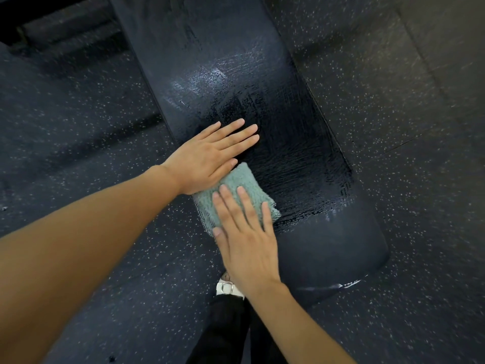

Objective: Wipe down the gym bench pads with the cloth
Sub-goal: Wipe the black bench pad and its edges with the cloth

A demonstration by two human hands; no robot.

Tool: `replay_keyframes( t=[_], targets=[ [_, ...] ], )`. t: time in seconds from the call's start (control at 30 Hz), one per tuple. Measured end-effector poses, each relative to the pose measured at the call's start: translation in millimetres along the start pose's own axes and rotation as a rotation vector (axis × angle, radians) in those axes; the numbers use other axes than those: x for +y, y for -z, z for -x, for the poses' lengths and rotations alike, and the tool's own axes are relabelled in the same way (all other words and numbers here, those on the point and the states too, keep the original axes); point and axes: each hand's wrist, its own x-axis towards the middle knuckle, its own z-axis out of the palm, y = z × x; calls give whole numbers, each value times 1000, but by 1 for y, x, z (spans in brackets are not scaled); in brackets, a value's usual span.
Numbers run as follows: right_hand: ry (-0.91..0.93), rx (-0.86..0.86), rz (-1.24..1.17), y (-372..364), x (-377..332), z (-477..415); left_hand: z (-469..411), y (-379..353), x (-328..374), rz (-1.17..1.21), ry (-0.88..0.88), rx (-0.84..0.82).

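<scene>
A long black bench pad [236,74] runs from the top of the view down to the lower right, with wet streaks across its middle. A folded teal cloth [244,187] lies on the pad near its left edge. My left hand [210,156] lies flat with straight fingers on the pad, its heel on the cloth's upper corner. My right hand [246,237] presses flat on the cloth's lower part, fingers straight and spread.
Dark speckled rubber floor [91,143] surrounds the bench on all sides. My dark trouser leg [223,332] and a white shoe [227,287] stand just left of the bench's near end. A dark frame part [60,24] lies at the top left.
</scene>
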Motion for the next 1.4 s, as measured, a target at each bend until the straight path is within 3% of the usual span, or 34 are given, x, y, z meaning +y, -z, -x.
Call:
replay_keyframes(
  t=[0.23, 0.43, 0.63, 0.87, 1.4],
  targets=[
    [-236, 94, 0, 19, 56, -23, 0, 1, 1, 32, 8, 8],
    [-304, 120, -112, 15, 28, -27, 0, 1, 2, 33, 14, 7],
    [-202, 50, -54, 3, -10, -9, 2, -1, 5, -5, 27, 5],
    [2, -35, -11, -2, -6, 23, 3, -4, 17, -43, 89, 15],
    [-133, 65, 80, 25, 118, 49, -9, -25, 83, -31, 122, 58]
  ],
)
